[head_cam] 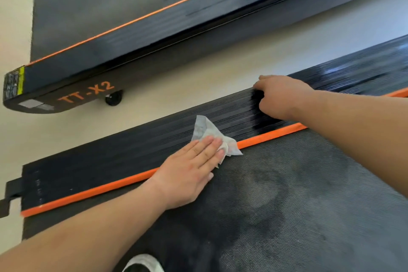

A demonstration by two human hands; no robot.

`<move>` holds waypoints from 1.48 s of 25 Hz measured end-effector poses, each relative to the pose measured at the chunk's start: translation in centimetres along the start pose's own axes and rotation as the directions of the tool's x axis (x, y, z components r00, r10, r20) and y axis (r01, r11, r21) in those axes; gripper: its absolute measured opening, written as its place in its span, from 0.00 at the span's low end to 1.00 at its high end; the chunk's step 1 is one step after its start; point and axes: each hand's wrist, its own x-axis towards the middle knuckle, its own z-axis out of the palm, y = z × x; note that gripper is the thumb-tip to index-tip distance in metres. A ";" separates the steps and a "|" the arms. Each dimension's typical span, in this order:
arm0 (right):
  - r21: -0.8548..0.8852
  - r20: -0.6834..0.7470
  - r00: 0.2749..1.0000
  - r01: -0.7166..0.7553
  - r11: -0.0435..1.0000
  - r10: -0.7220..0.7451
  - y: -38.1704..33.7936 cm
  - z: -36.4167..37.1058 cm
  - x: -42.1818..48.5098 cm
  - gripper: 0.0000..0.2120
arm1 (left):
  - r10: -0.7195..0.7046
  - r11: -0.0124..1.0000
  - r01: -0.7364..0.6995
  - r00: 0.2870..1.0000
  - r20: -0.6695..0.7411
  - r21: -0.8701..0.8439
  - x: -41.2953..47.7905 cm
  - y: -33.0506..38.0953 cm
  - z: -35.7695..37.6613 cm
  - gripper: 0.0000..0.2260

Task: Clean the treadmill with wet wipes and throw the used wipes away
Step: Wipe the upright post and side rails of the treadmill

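Note:
A black treadmill [287,194] with an orange stripe fills the lower half of the view. A crumpled white wet wipe [208,131] lies on its ribbed side rail beside the stripe. My left hand [189,172] lies flat with its fingers pressing the wipe against the rail and stripe. My right hand [282,97] rests further along the same rail, its fingers curled over the rail's outer edge. The belt shows dull grey smears near its middle.
A second black treadmill [132,35] marked TT-X2 stands parallel across a strip of pale floor [198,79], with a small wheel under its end. A shoe tip [143,264] shows at the bottom edge on the belt.

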 end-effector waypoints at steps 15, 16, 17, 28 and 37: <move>-0.050 0.049 0.998 0.027 0.998 -0.025 -0.3 0.0 -3.8 0.27 | -0.244 0.933 0.274 0.958 0.148 -0.232 5.4 1.5 -2.9 0.32; -0.068 0.057 0.997 0.063 0.996 -0.059 -1.3 0.1 -3.2 0.27 | -0.304 0.912 0.338 0.937 0.170 -0.231 3.3 0.4 -2.5 0.32; -0.080 0.058 0.994 0.102 0.992 -0.098 -2.7 0.1 -2.5 0.26 | -0.372 0.883 0.410 0.908 0.192 -0.229 1.1 -0.9 -2.2 0.32; -0.068 0.158 0.905 0.408 0.910 -0.394 -17.1 3.5 -1.6 0.32 | -0.782 0.456 0.825 0.550 0.291 -0.333 -9.5 -4.6 1.0 0.33; -0.013 0.079 0.926 0.371 0.928 -0.369 -16.5 5.7 -2.0 0.32 | -0.357 0.886 0.382 0.924 0.137 -0.263 -5.4 -4.2 0.3 0.31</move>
